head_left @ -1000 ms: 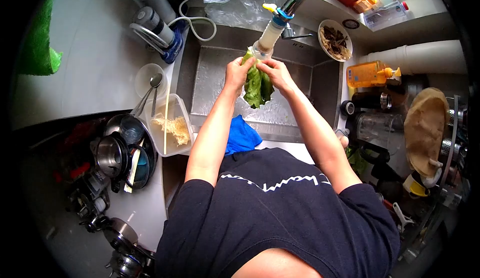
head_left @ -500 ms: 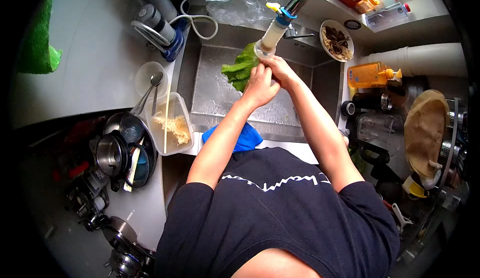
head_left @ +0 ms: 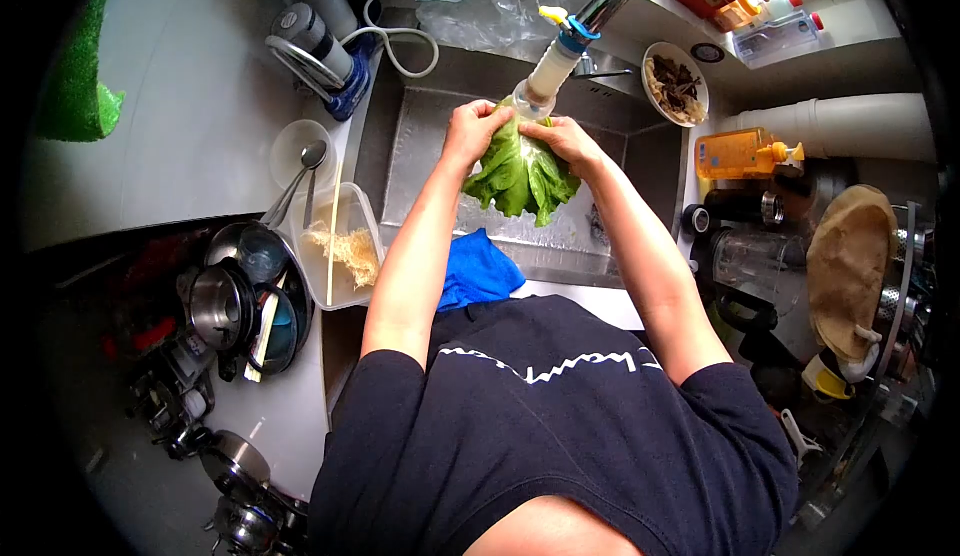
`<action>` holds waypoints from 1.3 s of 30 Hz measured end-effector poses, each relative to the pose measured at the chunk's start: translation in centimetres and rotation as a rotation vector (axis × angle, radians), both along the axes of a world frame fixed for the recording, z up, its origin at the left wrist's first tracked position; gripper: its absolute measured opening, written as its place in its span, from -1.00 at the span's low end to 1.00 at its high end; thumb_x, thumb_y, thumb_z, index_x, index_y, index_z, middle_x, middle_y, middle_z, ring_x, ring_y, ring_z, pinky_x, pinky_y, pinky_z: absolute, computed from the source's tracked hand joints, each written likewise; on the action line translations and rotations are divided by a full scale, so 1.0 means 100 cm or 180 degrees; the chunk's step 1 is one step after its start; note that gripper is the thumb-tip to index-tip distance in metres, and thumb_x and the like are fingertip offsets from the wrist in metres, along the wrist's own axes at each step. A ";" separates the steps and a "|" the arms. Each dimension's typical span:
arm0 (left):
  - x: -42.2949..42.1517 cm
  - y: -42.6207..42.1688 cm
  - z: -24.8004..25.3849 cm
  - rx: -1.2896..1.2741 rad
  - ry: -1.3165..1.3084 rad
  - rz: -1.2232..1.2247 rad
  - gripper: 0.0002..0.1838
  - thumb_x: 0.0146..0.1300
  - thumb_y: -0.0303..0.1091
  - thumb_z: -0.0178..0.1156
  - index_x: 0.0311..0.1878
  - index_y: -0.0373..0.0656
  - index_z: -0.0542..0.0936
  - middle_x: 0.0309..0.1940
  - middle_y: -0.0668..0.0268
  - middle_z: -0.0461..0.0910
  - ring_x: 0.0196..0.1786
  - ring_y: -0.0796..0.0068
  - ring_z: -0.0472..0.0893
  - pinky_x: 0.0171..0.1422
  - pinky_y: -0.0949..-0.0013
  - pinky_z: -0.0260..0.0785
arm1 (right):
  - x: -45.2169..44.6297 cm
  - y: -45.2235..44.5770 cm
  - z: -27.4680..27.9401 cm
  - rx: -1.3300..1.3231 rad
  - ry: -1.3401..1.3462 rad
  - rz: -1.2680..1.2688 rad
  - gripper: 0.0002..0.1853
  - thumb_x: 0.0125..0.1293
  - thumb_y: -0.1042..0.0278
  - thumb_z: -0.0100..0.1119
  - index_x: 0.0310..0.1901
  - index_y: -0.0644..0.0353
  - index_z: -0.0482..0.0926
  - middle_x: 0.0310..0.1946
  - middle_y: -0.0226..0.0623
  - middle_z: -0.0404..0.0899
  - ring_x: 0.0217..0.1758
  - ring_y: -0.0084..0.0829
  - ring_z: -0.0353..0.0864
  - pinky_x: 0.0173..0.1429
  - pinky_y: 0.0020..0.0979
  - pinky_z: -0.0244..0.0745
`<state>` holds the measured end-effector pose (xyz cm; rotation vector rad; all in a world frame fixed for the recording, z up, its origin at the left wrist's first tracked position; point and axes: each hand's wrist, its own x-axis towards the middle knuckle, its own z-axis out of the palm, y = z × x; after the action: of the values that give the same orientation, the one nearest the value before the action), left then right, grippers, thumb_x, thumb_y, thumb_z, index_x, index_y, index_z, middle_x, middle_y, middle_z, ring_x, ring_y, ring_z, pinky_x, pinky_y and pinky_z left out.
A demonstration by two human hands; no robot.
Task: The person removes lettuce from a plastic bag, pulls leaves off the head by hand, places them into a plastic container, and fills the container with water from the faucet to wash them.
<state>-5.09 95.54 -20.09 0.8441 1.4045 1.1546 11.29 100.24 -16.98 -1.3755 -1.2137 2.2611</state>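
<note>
A green lettuce leaf (head_left: pixel 522 178) hangs spread between my two hands, its frilly edge pointing down toward me. My left hand (head_left: pixel 474 134) pinches its upper left side, fingers closed. On the upper right side, my right hand (head_left: pixel 566 142) grips it with the thumb on top. Just above the leaf is the faucet's filter nozzle (head_left: pixel 548 76), its tip close to the stem end. Below lies the wet floor of the metal sink (head_left: pixel 420 211).
A blue cloth (head_left: pixel 480 271) drapes over the sink's front edge. Left stands a plastic container (head_left: pixel 372 226) with pale shreds and a chopstick; at right are a bowl (head_left: pixel 655 52) of dark scraps and an orange soap bottle (head_left: pixel 738 154). Pots (head_left: pixel 218 308) sit lower left.
My hands have moved apart from close together, the left going leftward. The leaf has swung from left of the hands to between them, spread open and facing me.
</note>
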 end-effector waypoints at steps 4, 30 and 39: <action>0.006 0.013 -0.038 -0.0335 -0.0554 0.0294 -0.65 0.17 -0.11 0.13 -0.43 -0.27 0.55 -0.56 0.43 0.51 -0.49 0.71 0.39 -0.39 0.51 0.28 | 0.000 0.002 0.002 0.0150 -0.0050 0.0150 -0.73 0.13 0.27 0.19 -0.23 0.31 0.55 -0.36 -0.30 0.58 -0.40 -0.53 0.56 -0.29 -0.49 0.47; -0.003 -0.027 -0.007 -0.0259 0.0807 -0.0010 -0.64 -0.06 -0.14 0.30 -0.30 -0.24 0.60 -0.48 0.23 0.61 -0.44 0.49 0.57 -0.29 0.40 0.38 | -0.019 0.003 -0.016 0.0690 0.0303 -0.0841 -0.77 0.18 0.39 0.10 -0.17 0.32 0.53 -0.32 -0.32 0.56 -0.33 -0.54 0.54 -0.21 -0.50 0.44; -0.002 -0.027 0.004 -0.0156 -0.1690 0.0919 -0.76 0.20 -0.22 0.11 -0.11 -0.11 0.46 -0.27 0.36 0.56 -0.29 0.55 0.56 -0.17 0.44 0.43 | 0.008 0.008 -0.038 -0.0726 0.0953 -0.1947 -0.74 0.18 0.43 0.08 -0.10 0.33 0.42 -0.22 -0.20 0.54 -0.21 -0.31 0.57 -0.08 -0.28 0.50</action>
<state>-5.27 92.81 -19.67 0.2654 1.1206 1.4287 12.12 101.01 -20.73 -1.2016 -0.3744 2.0832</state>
